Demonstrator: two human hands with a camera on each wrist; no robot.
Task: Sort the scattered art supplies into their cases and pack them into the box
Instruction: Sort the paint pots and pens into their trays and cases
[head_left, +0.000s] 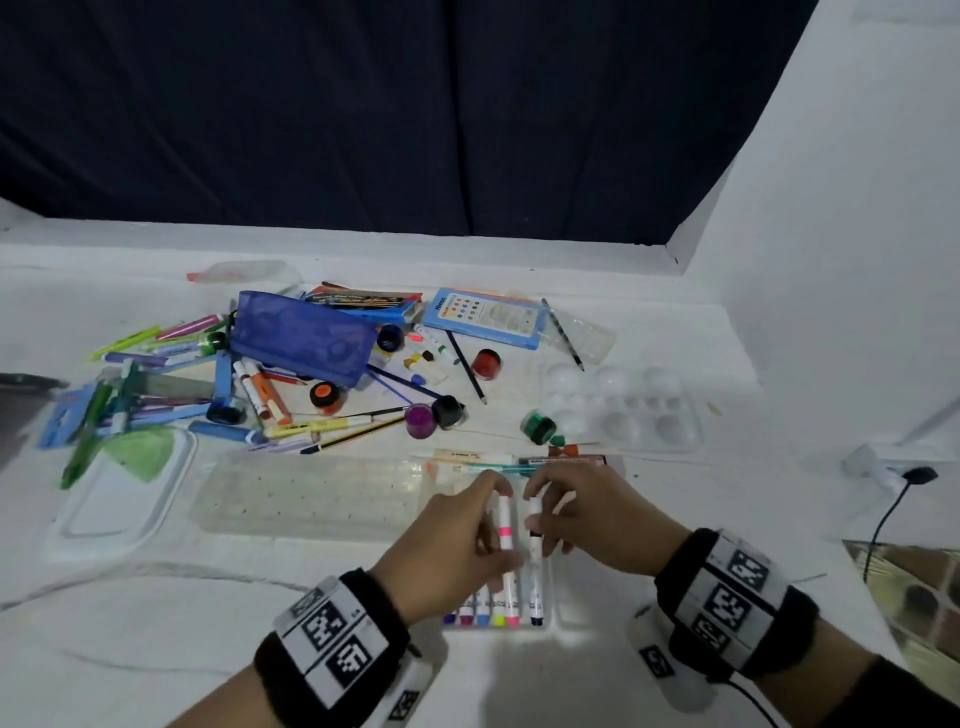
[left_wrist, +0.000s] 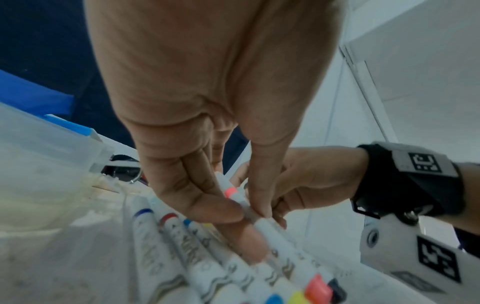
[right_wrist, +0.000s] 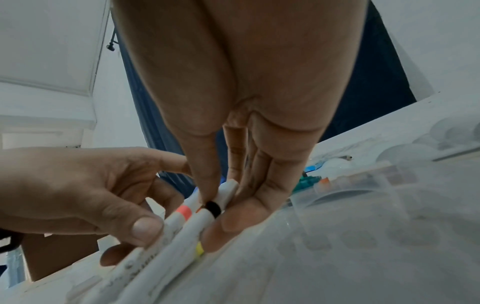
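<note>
A row of white markers (head_left: 493, 610) with coloured ends lies in a clear marker case (head_left: 561, 613) near the table's front edge. My left hand (head_left: 457, 540) pinches the pink-banded marker (head_left: 505, 525) (left_wrist: 230, 191) (right_wrist: 182, 214) between thumb and fingers. Beside it, my right hand (head_left: 587, 519) pinches the black-banded marker (head_left: 535, 530) (right_wrist: 213, 207) at its upper end. Both markers lie side by side at the right of the row. More pens, pencils and paint pots (head_left: 488, 364) lie scattered further back, around a blue mesh pouch (head_left: 304, 338).
A long clear plastic tray (head_left: 311, 493) lies left of my hands and a white lid (head_left: 119, 499) further left. A clear paint palette (head_left: 634, 410) and a blue paint-set box (head_left: 485, 317) sit at the back right. A black cable (head_left: 893, 509) hangs at the right.
</note>
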